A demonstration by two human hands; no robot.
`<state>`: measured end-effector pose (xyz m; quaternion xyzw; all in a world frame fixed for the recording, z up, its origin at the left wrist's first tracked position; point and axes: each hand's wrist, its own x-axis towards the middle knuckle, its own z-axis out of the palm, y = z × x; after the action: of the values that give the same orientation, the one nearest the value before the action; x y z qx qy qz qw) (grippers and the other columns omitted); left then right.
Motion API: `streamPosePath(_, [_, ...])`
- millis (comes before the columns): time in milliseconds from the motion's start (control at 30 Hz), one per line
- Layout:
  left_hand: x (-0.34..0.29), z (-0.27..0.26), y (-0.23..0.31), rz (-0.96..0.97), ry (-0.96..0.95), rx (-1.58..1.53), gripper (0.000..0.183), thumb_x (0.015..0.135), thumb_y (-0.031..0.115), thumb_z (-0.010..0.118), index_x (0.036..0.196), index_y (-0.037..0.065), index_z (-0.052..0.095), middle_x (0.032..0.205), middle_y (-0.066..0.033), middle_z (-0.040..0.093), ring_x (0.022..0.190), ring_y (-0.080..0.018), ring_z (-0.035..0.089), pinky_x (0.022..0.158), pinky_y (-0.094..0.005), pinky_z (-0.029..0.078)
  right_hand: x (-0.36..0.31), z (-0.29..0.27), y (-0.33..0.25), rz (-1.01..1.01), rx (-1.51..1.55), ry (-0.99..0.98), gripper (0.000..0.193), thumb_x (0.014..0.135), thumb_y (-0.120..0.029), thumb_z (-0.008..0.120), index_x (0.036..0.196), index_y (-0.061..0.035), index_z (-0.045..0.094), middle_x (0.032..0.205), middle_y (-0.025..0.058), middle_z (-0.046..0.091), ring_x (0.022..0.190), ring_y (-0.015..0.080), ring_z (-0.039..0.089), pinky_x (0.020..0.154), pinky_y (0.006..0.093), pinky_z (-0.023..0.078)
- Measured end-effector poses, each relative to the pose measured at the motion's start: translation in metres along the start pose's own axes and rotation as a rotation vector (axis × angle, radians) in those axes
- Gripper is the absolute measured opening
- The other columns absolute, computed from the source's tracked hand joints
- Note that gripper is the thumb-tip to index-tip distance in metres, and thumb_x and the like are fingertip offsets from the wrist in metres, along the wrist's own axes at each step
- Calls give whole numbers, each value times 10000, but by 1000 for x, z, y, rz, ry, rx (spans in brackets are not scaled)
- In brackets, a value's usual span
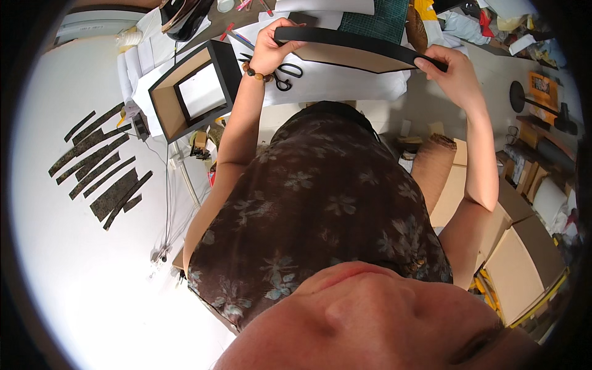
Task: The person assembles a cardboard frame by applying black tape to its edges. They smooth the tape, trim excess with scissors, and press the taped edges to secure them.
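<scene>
Both my hands hold up a black-edged, shallow tray-like piece [357, 50] with a tan face, above the worktable. My left hand [271, 50] is closed on its left end, fingers over the top edge and thumb below. At its right end, my right hand [455, 74] pinches the black rim between thumb and fingers. Black-handled scissors [285, 73] lie on white paper [370, 86] beside my left wrist. Left of that wrist stands a black box [226, 66] with tan inner walls and a rectangular opening.
A green cutting mat [375, 23] and red pens [227, 31] lie at the back. Dark strips [114, 182] lie on a white surface at left. A brown roll [433, 163], cardboard boxes [518, 265] and a black stand [558, 117] are at right.
</scene>
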<state>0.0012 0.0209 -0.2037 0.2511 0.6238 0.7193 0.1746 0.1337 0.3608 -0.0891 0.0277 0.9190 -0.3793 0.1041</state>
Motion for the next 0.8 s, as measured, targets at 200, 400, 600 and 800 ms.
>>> streamPosePath(200, [2, -2, 1, 86, -90, 89, 189, 770, -110, 685, 846, 25, 577, 827, -11, 603, 837, -103, 583, 997, -324, 439, 2, 2, 9, 51, 206, -128, 229, 885, -191, 656, 770, -8, 580, 652, 22, 607, 598, 87, 542, 588, 247, 440])
streamPosePath(400, [0, -5, 1, 49, -99, 71, 204, 753, -111, 694, 843, 25, 571, 827, -25, 601, 841, -118, 585, 1031, -358, 421, 18, -17, 10, -105, 52, -412, 166, 903, -166, 627, 890, -3, 597, 694, 31, 627, 666, 103, 596, 637, 260, 470])
streamPosePath(600, [-1, -5, 4, -8, -79, 91, 209, 759, -104, 697, 838, 24, 552, 854, -26, 599, 904, -129, 593, 1016, -355, 434, 12, 2, 8, -283, -116, -53, 328, 947, -258, 580, 745, -1, 555, 605, 12, 533, 611, 93, 539, 584, 256, 436])
streamPosePath(800, [2, -7, -2, 67, -100, 69, 218, 757, -101, 696, 821, 29, 534, 805, -19, 590, 811, -105, 569, 1051, -386, 407, 11, 0, -1, 79, 303, -343, 417, 956, -321, 564, 676, -14, 542, 554, 3, 473, 531, 64, 461, 497, 237, 372])
